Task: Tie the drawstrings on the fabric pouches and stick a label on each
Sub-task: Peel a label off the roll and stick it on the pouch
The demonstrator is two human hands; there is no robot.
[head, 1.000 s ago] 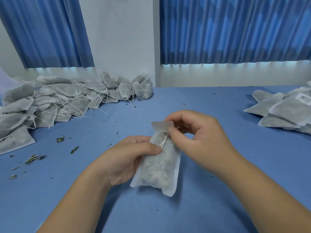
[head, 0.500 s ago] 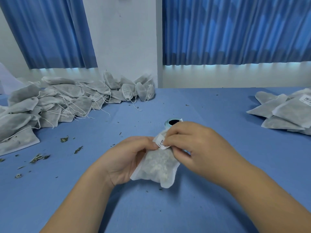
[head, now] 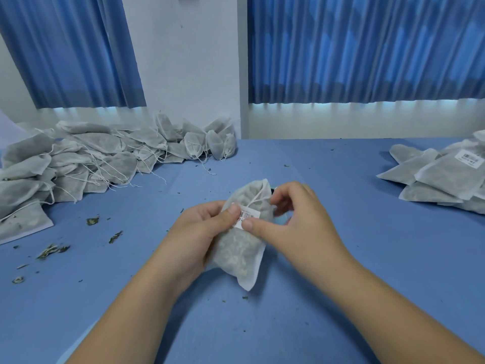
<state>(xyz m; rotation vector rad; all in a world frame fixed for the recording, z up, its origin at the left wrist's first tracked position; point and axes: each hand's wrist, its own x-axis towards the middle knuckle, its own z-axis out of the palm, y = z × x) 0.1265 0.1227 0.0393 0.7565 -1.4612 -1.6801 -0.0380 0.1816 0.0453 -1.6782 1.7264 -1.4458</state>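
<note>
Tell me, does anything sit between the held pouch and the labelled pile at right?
Nothing visible. Between the white fabric pouch and the pile of labelled grey pouches lies only blue tablecloth with tiny leaf specks.

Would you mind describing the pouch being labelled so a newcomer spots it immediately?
Over the blue table, between the pile at left and the stack at right, is the pouch. It alone is held by the left hand and right hand, thumbs pressing its barcode label.

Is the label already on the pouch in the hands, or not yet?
On. The label lies flat against the pouch, with the thumbs of the left hand and right hand pressing its edges.
</note>
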